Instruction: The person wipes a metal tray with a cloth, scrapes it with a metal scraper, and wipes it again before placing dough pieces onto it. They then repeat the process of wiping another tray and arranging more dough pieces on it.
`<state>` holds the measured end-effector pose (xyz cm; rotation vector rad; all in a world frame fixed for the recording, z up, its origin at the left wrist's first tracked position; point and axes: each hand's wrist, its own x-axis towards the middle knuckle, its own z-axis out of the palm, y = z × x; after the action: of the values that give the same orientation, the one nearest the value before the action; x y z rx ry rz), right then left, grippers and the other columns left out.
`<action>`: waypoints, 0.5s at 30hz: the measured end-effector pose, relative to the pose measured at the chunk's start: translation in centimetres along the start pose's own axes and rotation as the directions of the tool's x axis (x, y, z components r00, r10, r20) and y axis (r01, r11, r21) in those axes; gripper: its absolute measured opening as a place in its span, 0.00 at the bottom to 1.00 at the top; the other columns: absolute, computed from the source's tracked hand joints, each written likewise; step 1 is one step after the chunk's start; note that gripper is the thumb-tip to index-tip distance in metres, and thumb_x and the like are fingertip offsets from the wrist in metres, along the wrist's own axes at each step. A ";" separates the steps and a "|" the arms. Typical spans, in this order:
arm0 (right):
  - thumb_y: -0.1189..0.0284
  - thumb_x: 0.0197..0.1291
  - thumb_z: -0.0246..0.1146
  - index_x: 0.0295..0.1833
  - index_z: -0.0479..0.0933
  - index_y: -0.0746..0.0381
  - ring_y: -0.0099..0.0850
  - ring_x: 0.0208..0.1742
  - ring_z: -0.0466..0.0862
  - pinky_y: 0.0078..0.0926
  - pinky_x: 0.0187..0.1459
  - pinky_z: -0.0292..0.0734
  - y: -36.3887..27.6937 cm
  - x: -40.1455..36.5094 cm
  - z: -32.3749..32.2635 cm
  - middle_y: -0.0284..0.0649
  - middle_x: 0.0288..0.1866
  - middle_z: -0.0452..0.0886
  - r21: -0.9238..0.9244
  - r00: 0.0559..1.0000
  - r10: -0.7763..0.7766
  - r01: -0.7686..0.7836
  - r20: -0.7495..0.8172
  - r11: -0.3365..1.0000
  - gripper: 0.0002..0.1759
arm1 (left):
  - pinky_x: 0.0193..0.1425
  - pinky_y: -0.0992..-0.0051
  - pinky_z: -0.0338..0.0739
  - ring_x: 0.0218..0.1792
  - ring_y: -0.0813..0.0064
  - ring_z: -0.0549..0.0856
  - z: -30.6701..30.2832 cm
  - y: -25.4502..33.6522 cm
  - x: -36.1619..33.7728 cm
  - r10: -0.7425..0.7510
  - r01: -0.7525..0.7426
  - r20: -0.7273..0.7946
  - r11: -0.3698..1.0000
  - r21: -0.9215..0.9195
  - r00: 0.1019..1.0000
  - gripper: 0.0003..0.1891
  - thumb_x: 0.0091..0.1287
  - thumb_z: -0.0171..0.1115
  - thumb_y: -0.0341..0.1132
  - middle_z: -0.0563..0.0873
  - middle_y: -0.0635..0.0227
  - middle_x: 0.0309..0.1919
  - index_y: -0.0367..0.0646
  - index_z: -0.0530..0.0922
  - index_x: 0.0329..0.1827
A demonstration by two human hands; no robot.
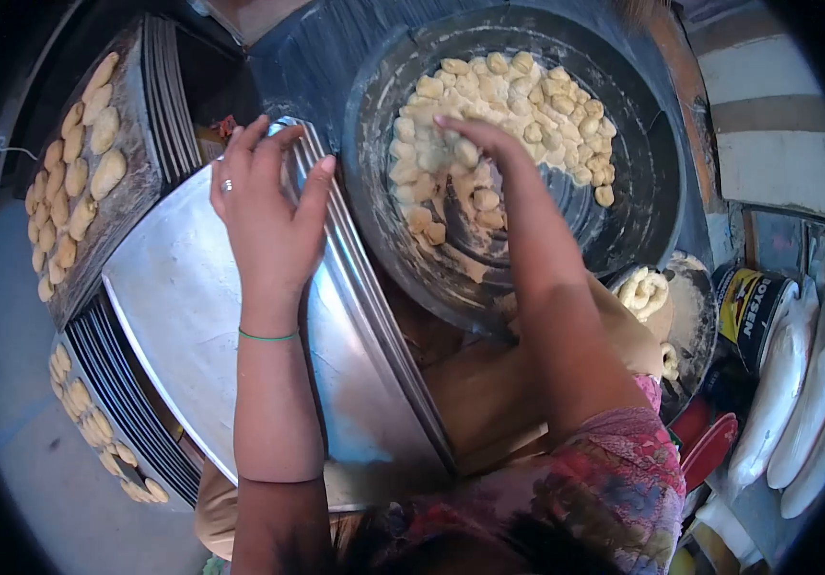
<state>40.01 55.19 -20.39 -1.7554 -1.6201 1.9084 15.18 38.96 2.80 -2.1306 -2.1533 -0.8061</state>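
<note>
My left hand (pixel 273 206), with a ring on one finger, rests spread on the upper end of a stack of shiny metal baking trays (pixel 177 278); it grips nothing that I can see. A large round dark basin (pixel 657 182) is to the right, dusted with flour and holding many small dough pieces (pixel 566 105). Over the basin's left part is my right hand (pixel 484 139), its fingers smeared by motion near a few dough pieces (pixel 486 201). Whether they hold one cannot be made out.
At the left, stacked trays carry oval dough pieces (pixel 105 129), and a lower stack holds more dough pieces (pixel 86 417). A round floury board (pixel 695 297) with twisted dough (pixel 642 292) is at right, beside a Boysen can (pixel 753 307) and long white wrapped packages (pixel 777 412).
</note>
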 end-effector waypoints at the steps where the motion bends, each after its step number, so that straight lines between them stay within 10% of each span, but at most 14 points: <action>1: 0.31 0.46 0.63 0.73 0.61 0.58 0.55 0.71 0.64 0.61 0.62 0.65 0.3 2.8 -1.2 0.56 0.74 0.59 0.008 0.997 -0.061 0.062 -0.042 0.998 0.56 | 0.72 0.60 0.54 0.66 0.57 0.70 0.1 -0.1 0.1 0.002 -0.002 0.005 1.000 -0.005 1.000 0.20 0.63 0.66 0.44 0.76 0.58 0.63 0.44 0.80 0.54; 5: 0.37 0.42 0.70 0.72 0.64 0.54 0.52 0.73 0.62 0.53 0.66 0.65 -2.2 5.7 0.3 0.57 0.74 0.57 -0.437 0.786 -0.130 -0.191 -0.604 0.879 0.54 | 0.74 0.55 0.49 0.67 0.56 0.69 0.2 0.1 0.1 -0.026 0.026 0.013 0.999 -0.026 1.000 0.19 0.63 0.64 0.44 0.75 0.54 0.60 0.43 0.80 0.53; 8: 0.42 0.41 0.72 0.70 0.66 0.49 0.52 0.73 0.62 0.53 0.65 0.67 -2.3 3.3 4.9 0.52 0.74 0.57 -0.453 0.812 -0.115 -0.195 -0.572 0.870 0.50 | 0.72 0.59 0.56 0.67 0.57 0.68 0.1 0.0 0.3 -0.032 0.030 0.035 0.999 0.045 0.999 0.20 0.63 0.66 0.46 0.76 0.59 0.63 0.43 0.80 0.54; 14: 0.48 0.42 0.73 0.73 0.62 0.45 0.51 0.66 0.71 0.47 0.58 0.74 1.0 1.9 0.1 0.55 0.70 0.60 -0.812 0.949 0.042 0.243 0.311 0.531 0.50 | 0.72 0.58 0.56 0.67 0.55 0.68 0.1 -0.2 0.4 -0.024 0.023 0.031 0.998 0.056 0.999 0.21 0.63 0.66 0.46 0.75 0.58 0.63 0.44 0.80 0.55; 15: 0.48 0.43 0.72 0.73 0.62 0.46 0.51 0.65 0.72 0.47 0.59 0.74 -0.1 0.3 -2.0 0.55 0.70 0.61 -0.669 0.961 0.137 0.062 0.240 0.740 0.49 | 0.72 0.58 0.56 0.67 0.55 0.68 0.2 -0.1 0.4 -0.032 0.031 0.032 0.999 0.036 0.999 0.21 0.63 0.66 0.46 0.75 0.57 0.63 0.44 0.80 0.55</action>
<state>41.40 56.65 -20.10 -1.7713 -2.6702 1.7555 15.12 39.44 2.76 -2.1130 -2.2048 -0.7346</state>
